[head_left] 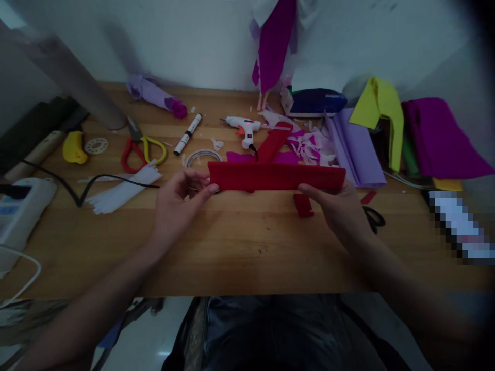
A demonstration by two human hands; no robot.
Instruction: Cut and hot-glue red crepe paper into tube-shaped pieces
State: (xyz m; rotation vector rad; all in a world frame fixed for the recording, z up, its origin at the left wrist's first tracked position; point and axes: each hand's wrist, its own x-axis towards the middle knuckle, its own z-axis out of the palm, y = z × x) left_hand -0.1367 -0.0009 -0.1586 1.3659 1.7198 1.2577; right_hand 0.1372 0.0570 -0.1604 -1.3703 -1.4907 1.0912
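Observation:
A long strip of red felt-like material is stretched level above the wooden table. My left hand pinches its left end between thumb and fingers. At the right end, my right hand grips the strip, thumb in front and fingers hidden behind. Under the strip lies a small red scrap. Just behind it are another red piece and a white glue gun with a glowing red light. Black-handled scissors rest beside my right hand, partly hidden.
Red-and-yellow-handled scissors, white glue sticks and a black marker lie left. A power strip trails cables. A doll in purple cloth stands at the back. Folded purple and yellow material and a phone are right.

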